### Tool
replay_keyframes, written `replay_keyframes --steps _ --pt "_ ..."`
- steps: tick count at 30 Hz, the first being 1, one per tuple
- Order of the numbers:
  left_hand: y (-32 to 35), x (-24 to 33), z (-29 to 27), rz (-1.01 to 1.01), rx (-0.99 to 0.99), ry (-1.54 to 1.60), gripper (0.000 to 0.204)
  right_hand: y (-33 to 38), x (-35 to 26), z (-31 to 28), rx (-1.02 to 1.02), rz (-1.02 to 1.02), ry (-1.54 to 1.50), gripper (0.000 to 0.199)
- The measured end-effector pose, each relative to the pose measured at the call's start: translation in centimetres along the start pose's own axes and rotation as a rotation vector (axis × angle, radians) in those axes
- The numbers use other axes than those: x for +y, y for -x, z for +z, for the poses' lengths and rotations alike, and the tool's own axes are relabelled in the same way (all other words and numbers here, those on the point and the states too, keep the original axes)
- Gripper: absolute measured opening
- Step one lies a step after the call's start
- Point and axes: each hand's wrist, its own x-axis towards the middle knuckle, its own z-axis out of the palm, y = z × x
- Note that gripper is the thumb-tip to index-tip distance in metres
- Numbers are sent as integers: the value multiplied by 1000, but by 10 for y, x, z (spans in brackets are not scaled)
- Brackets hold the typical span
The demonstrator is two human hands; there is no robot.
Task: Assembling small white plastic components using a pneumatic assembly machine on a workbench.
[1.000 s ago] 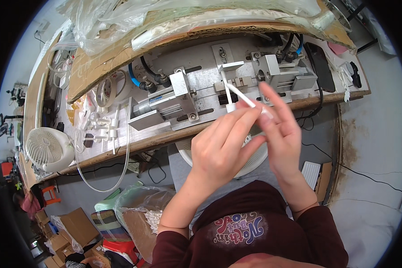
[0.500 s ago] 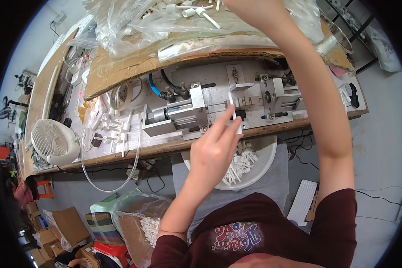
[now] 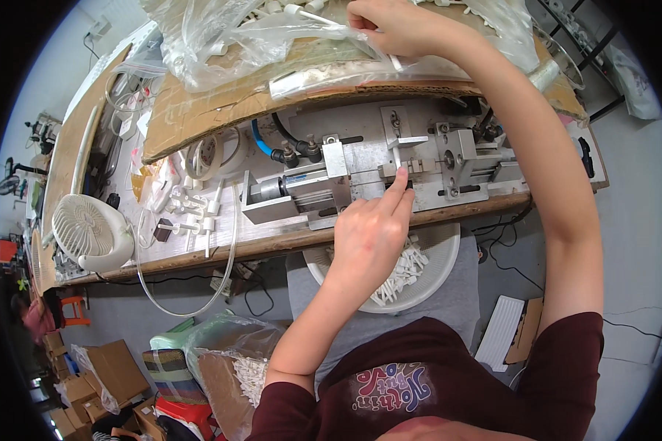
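Note:
My left hand [image 3: 371, 231] reaches over the front edge of the bench to a metal clamping fixture. Its fingers are drawn together on a slim white plastic stick [image 3: 398, 156], which lies at the small central block [image 3: 417, 167]; the fingertips cover its near end. At the far side, my right hand [image 3: 397, 28] is over the clear plastic bag. Its thumb and fingers close at the end of a white plastic piece with a round cap and thin stem [image 3: 316, 16]. The exact grip is partly hidden by the fingers.
Metal cylinders [image 3: 301, 191] with hoses flank the block. A cardboard sheet [image 3: 198, 121] overhangs behind. Below the bench edge, a white basket [image 3: 449, 268] holds many white pieces. Leftward are a small fan [image 3: 92, 231], a looping clear tube [image 3: 232, 253] and loose white parts [image 3: 191, 213].
My left hand has moved slightly right, bringing the white stick down to the central block. My right hand has come back nearer from the far edge, with its fingers at a capped white piece.

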Motion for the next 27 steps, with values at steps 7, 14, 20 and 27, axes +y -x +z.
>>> replay_keyframes --steps 7,14,20,27 --pt "-1 3 -4 -10 10 -22 28 23 10 -3 306 141 -49 22" --pt "-4 10 -20 -184 113 491 35 53 7 -20 793 139 -543 22" --pt "-5 4 -54 -534 276 1480 54 142 -72 10 211 -91 -792 10" --pt "21 -8 -54 -490 -75 1567 29 200 -80 64 73 258 -1284 15"
